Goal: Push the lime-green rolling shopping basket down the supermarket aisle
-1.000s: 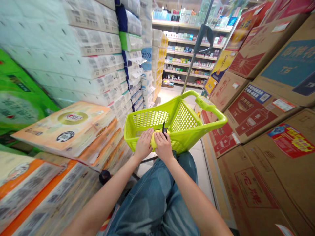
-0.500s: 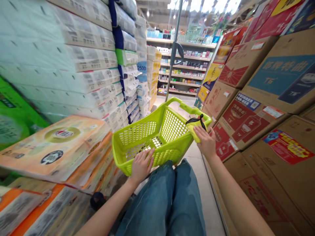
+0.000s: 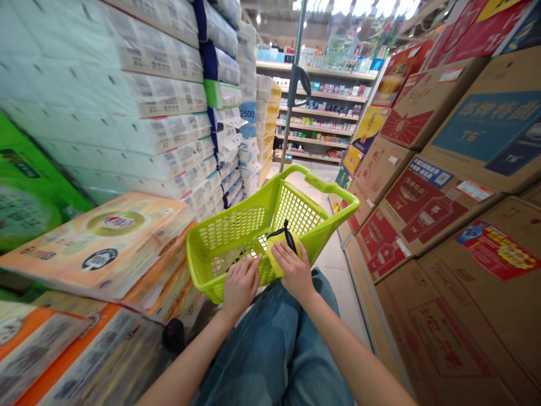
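Observation:
A lime-green plastic shopping basket [image 3: 236, 225] with slotted sides stands tilted in front of my knees. My left hand [image 3: 242, 285] is closed over its near rim, toward the left end. My right hand [image 3: 292, 268] presses a folded yellow cloth [image 3: 275, 260] with black edging and a black loop against the same rim, just right of my left hand. The cloth covers part of the near side. Inside, the basket's slatted floor shows; the part behind the cloth and hands is hidden.
Stacked tissue packs [image 3: 169, 101] rise on the left, with orange tissue packs [image 3: 135, 211] lower down. Printed cardboard cartons [image 3: 439, 208] line the right. A glass door with a dark handle [image 3: 299, 87] and product shelves [image 3: 321, 113] are ahead.
My right hand has moved the yellow cloth left along the near rim, from the right corner to beside my left hand. My left hand keeps its place on the rim.

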`<state>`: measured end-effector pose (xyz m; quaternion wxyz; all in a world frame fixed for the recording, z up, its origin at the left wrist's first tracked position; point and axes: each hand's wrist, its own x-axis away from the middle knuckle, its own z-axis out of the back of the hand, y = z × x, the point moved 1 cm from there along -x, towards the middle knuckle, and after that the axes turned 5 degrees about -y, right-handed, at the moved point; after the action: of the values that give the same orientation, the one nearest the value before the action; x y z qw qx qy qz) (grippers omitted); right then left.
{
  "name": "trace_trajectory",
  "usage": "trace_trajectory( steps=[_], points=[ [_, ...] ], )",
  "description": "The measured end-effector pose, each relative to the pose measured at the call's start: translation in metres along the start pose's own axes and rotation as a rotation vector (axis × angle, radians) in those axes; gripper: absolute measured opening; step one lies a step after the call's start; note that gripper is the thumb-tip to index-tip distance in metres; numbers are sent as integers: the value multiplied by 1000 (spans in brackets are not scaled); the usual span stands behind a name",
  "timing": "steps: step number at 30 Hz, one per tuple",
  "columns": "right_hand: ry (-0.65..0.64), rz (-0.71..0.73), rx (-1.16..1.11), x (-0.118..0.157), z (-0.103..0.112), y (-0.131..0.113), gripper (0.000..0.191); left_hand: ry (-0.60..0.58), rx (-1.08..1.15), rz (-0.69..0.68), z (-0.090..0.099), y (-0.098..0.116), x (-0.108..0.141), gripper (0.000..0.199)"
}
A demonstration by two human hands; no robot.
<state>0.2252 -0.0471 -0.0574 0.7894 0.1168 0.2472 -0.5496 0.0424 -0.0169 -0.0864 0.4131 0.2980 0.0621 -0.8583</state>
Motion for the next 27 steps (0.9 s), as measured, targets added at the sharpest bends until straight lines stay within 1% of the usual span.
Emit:
trace_trajectory(
  steps=[2, 4, 8, 10, 11, 12, 13, 15, 17, 19, 21, 22, 23, 24, 26, 27],
  points=[
    [-24, 34, 23, 2, 11, 18, 70, 1, 2, 9, 0, 0, 1, 46],
    [-15, 26, 70, 5, 27, 45, 71, 1, 8, 14, 1, 1, 3, 47],
    [95, -109, 188, 6, 61, 105, 66, -12, 32, 35, 4, 5, 4, 48],
    [166, -200, 217, 4, 69, 122, 62, -19, 41, 51, 6, 7, 4, 48],
    [201, -250, 222, 3, 69, 124, 61, -20, 42, 59, 6, 8, 4, 47],
    [227, -297, 223, 1, 66, 120, 60, -20, 42, 67, 7, 8, 4, 47],
    [239, -331, 217, 0, 60, 112, 60, -19, 41, 74, 7, 9, 4, 47],
    [218, -349, 185, -3, 41, 83, 63, -18, 36, 85, 8, 10, 3, 46],
    [151, -267, 122, -4, 19, 45, 66, -26, 33, 91, 8, 11, 3, 46],
    [100, -195, 71, -3, 2, 11, 68, -38, 29, 92, 8, 11, 3, 46],
    [63, -135, 54, -1, -5, -8, 68, -43, 28, 84, 9, 10, 3, 47],
    [42, -98, 58, 0, -4, -10, 69, -42, 31, 77, 9, 10, 3, 48],
    [17, -56, 69, 2, 0, -6, 69, -39, 36, 68, 9, 9, 3, 48],
    [-11, -15, 86, 3, 7, 3, 69, -35, 43, 60, 9, 9, 3, 48],
    [-50, 34, 140, 6, 28, 34, 70, -28, 60, 47, 9, 8, 3, 48],
    [-49, 21, 177, 7, 41, 53, 71, -24, 65, 44, 9, 8, 3, 47]
  ],
)
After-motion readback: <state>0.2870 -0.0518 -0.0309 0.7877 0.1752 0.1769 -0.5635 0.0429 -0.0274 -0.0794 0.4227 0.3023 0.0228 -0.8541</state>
